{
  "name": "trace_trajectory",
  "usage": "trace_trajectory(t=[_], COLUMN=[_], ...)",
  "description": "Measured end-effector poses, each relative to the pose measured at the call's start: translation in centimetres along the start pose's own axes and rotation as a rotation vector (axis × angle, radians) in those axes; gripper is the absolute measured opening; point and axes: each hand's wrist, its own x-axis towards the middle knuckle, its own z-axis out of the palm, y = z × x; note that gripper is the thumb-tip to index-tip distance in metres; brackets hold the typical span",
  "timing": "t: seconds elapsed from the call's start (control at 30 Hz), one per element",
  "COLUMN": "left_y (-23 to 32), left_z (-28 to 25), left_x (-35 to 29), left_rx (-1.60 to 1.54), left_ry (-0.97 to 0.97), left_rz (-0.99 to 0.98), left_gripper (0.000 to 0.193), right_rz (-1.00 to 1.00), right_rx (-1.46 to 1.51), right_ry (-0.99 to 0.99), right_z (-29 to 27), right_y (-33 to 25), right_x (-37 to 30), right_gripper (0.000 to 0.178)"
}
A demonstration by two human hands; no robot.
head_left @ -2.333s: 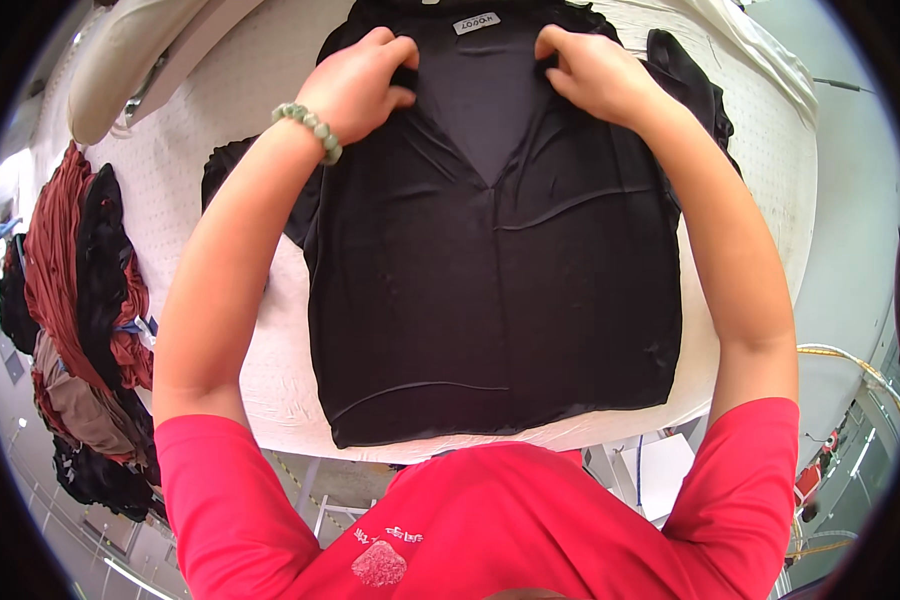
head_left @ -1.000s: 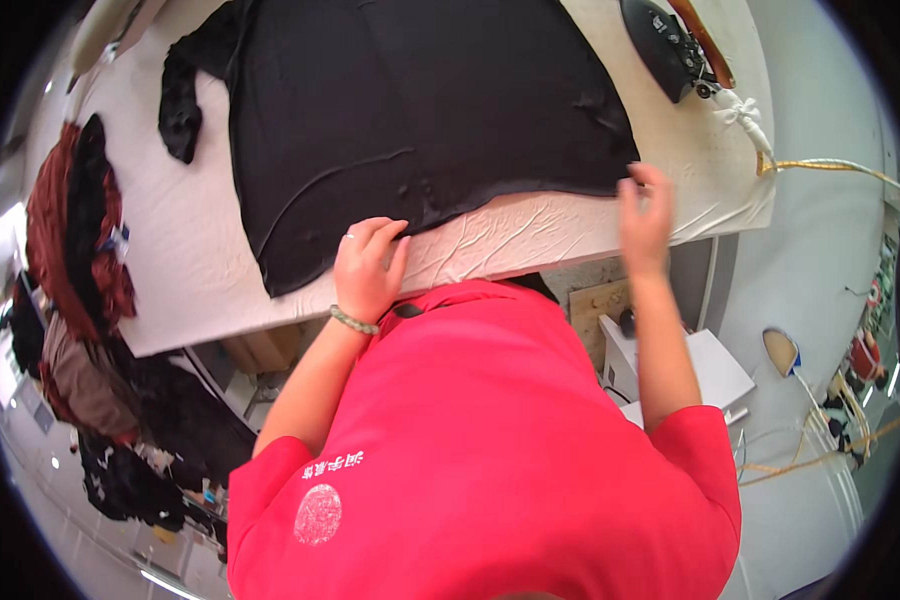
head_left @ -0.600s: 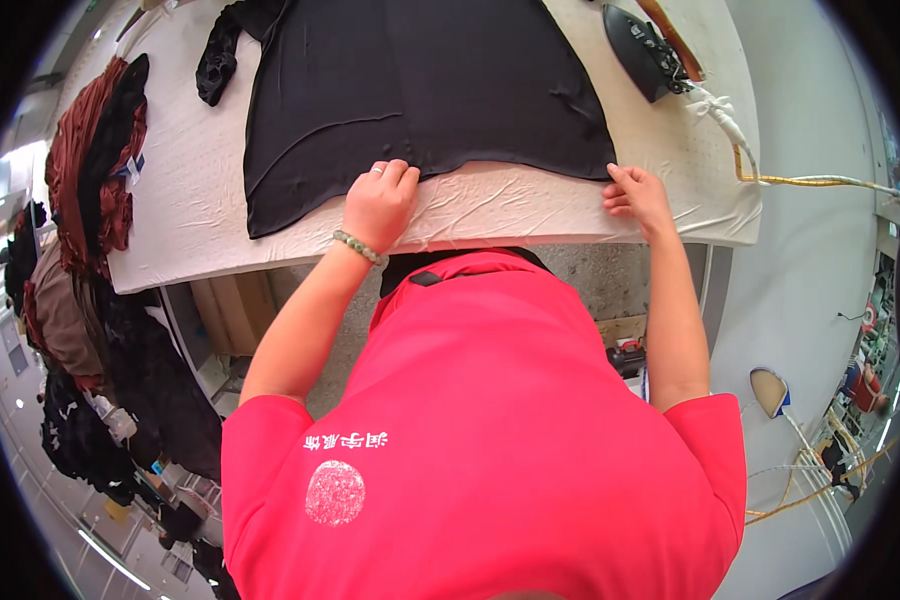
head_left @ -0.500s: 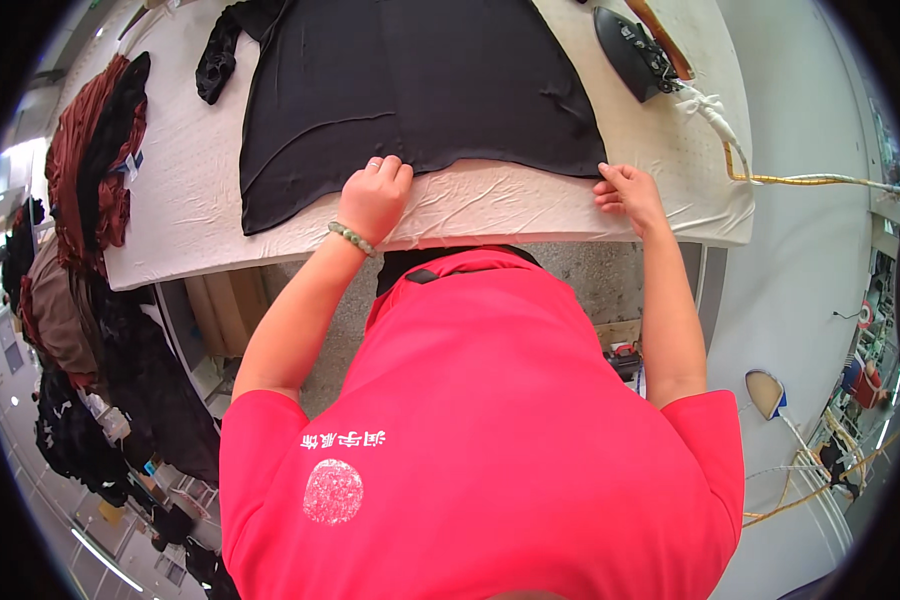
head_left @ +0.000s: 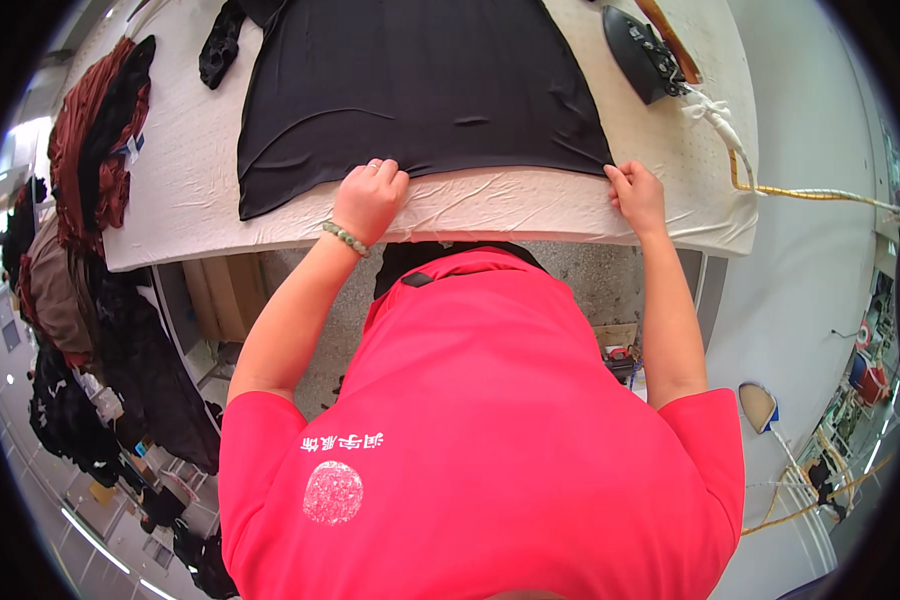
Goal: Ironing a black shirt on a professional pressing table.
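Shirt point(head_left: 420, 85) near the table's point(head_left: 175, 215) front edge: I see left hand point(head_left: 370, 200) and right hand point(head_left: 638, 198), apart, pinching its hem point(head_left: 510, 162), probably straightening; next calls for even tension.

Free gap between black garment point(head_left: 420, 95) and the obstructing iron point(head_left: 634, 52)

The black shirt point(head_left: 420, 90) lies flat on the table point(head_left: 170, 205) before me, lightly creased, one sleeve point(head_left: 220, 52) to my left. I hold its near hem point(head_left: 500, 165) at two places.

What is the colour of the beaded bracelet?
The beaded bracelet is mostly green, best seen in the head view.
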Motion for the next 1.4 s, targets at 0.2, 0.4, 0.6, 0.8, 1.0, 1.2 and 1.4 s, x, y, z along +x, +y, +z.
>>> trace_trajectory(t=[0.2,0.4,0.6,0.8,1.0,1.2,1.4], left_y=[1.0,-8.0,-15.4,-19.9,-20.0,-18.7,-16.9], left_z=[-2.2,-5.7,-6.1,-7.7,-6.8,-8.9,-4.4], left_x=[-1.4,-8.3,-15.8,-19.5,-19.6,-15.4,-3.5], left_rx=[-0.121,0.082,-0.2,-1.179,-0.769,-0.151,-0.536], left_ry=[-0.072,0.155,-0.369,-0.149,-0.418,-0.583,0.0], left_rz=[-0.151,-0.75,-1.377,-1.562,-1.362,-0.994,-0.405], left_gripper=[0.02,0.034,0.031,0.027,0.021,0.014,0.044], right_rz=[-0.165,-0.659,-0.884,-0.875,-0.832,-0.777,-0.732], right_rx=[-0.358,0.015,-0.257,-0.344,-0.392,-0.44,-0.508], right_ry=[0.182,-0.104,-0.12,-0.19,-0.217,-0.214,0.093], right_z=[0.5,12.4,21.2,21.2,21.5,19.6,19.4], right_y=[-4.1,-14.4,-18.5,-18.7,-18.9,-21.6,-24.9], right_x=[-1.0,-4.3,-4.8,-4.3,-4.4,-4.8,-1.4], right_gripper=[0.024,0.016,0.011,0.013,0.012,0.015,0.045])
